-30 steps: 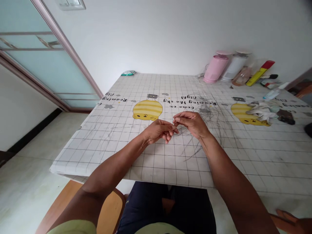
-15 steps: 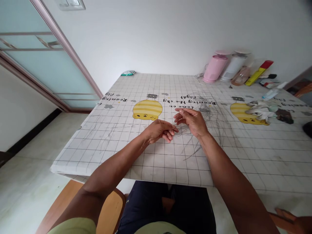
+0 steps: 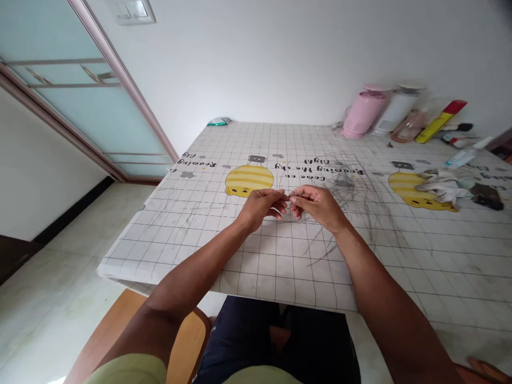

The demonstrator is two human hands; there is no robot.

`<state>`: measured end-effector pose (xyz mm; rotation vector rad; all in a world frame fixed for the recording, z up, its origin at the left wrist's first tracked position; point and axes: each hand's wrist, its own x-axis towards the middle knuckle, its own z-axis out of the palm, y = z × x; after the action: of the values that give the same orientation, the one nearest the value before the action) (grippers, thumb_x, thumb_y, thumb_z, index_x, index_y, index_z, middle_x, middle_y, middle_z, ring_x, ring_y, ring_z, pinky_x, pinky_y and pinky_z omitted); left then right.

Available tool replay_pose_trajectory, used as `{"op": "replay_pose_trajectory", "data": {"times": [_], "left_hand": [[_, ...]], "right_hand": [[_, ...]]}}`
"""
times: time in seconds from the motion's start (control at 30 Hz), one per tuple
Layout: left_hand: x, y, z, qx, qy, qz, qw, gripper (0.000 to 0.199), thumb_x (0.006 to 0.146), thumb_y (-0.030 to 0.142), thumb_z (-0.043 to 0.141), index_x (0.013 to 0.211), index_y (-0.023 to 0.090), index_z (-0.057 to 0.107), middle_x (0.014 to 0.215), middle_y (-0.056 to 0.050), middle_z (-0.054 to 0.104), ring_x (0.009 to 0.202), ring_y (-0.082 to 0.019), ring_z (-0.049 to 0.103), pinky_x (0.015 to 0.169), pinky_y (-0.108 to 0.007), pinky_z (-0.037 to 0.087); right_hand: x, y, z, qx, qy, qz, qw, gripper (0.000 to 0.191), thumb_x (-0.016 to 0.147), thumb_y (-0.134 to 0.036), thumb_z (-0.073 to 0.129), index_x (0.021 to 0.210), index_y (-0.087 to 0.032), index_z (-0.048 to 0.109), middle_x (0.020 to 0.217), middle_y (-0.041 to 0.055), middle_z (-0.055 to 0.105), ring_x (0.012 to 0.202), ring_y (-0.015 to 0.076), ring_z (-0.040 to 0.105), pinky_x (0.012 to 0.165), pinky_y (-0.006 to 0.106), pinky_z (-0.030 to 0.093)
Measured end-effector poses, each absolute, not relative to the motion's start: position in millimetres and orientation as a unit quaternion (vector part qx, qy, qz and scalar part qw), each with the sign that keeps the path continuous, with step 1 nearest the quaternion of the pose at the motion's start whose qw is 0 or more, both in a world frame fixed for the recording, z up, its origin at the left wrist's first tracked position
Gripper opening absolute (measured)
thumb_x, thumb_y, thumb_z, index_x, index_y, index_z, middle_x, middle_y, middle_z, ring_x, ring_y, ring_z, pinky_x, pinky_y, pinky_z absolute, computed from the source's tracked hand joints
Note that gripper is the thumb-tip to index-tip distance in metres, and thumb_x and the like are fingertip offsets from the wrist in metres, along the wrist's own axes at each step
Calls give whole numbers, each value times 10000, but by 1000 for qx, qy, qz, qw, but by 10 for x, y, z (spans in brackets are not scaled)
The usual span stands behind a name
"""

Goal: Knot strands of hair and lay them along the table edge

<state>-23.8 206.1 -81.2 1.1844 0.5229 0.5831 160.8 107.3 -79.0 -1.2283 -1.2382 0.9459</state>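
Note:
Over the middle of the table, my left hand and my right hand meet almost fingertip to fingertip. Each pinches with thumb and forefinger; whatever lies between the tips is too fine to make out. A loose tangle of thin dark strands, like hair, spreads on the tablecloth beyond and to the right of my right hand. A few strands trail beneath that wrist toward the front edge. Fainter strands lie to the left of my left hand.
A white checked tablecloth with yellow balloon prints covers the table. Along the wall stand a pink cylinder, a white cylinder, a bottle and a yellow-red box. A crumpled cloth lies at right, a green packet far left.
My hands have come together at the fingertips. My right hand has lowered and its fingers have closed into a pinch; my left has risen slightly. The view has shifted a little left.

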Motion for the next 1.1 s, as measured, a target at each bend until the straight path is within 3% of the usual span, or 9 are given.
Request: {"op": "replay_pose_trajectory", "data": {"times": [0.17,0.33,0.6,0.73,0.9,1.1], "left_hand": [[-245,2071,-804,529,220,250,781,303,985,372,765,851,101,773,831,-108,735,686,-150,690,608,-262,549],[-228,2026,-794,579,240,275,729,340,1009,427,757,884,112,779,824,-105,736,717,-164,699,664,-296,589],[-208,2044,-783,581,300,333,679,462,1040,554,708,1121,101,741,1100,-199,798,818,-227,765,654,-338,630],[-192,2021,-797,584,293,338,678,418,1038,517,719,1147,115,750,1116,-194,806,816,-226,770,643,-328,627],[-194,2004,-822,553,257,334,719,303,1029,415,743,1118,129,787,1128,-166,806,785,-169,734,615,-270,581],[-186,2047,-871,515,224,321,763,206,1013,316,766,1045,119,815,968,-123,801,745,-147,714,689,-289,606]], "right_hand": [[1625,1075,-813,-513,-528,386,556,325,934,-504,843,923,-188,771,797,46,748,619,163,690,561,295,583],[1622,1077,-811,-535,-497,384,566,367,951,-549,801,971,-183,782,722,39,726,555,166,661,503,292,551],[1606,1108,-828,-613,-456,292,576,257,961,-426,745,924,-172,761,648,18,698,466,149,614,434,269,494],[1569,1109,-863,-654,-466,225,551,232,992,-401,689,917,-194,765,636,-2,676,458,141,579,427,265,453],[1480,1124,-948,-667,-551,60,498,244,1024,-342,644,869,-213,779,612,-14,649,519,137,561,554,281,457],[1464,1152,-1008,-642,-578,-19,503,265,1049,-328,615,936,-206,821,643,1,657,566,153,576,614,294,458]]}}
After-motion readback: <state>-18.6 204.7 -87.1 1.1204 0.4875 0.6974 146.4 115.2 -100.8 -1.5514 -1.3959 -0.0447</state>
